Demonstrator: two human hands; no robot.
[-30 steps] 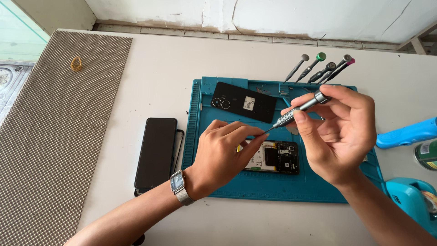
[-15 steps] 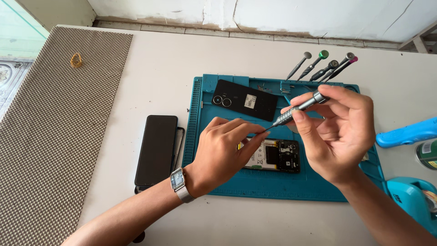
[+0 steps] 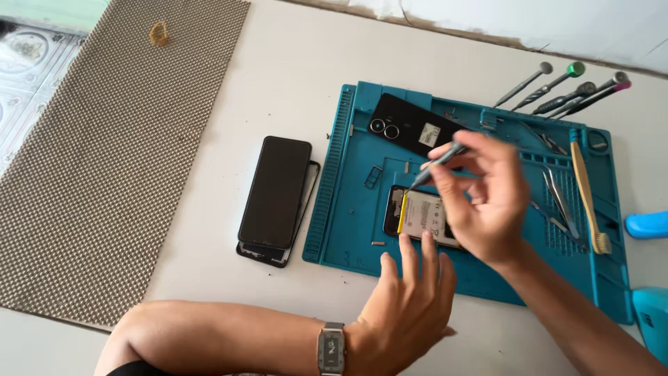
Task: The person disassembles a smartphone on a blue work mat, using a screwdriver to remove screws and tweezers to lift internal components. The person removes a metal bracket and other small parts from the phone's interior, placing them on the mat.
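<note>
My right hand (image 3: 487,202) pinches a screwdriver (image 3: 437,161), its tip over the opened phone (image 3: 421,216) on the blue mat (image 3: 348,209). My left hand (image 3: 407,306) lies open, fingers spread, at the mat's near edge. A black back cover (image 3: 410,125) lies beyond; another phone (image 3: 276,191) sits left.

My white table (image 3: 292,63), seen from above. Directly on it: brown woven mat (image 3: 104,160) at left; black phone (image 3: 276,189) stacked on dark frame, centre; teal work mat (image 3: 348,209) at right; screwdrivers (image 3: 567,87) beyond it; light-blue objects (image 3: 647,224), right edge, possibly tools.
</note>
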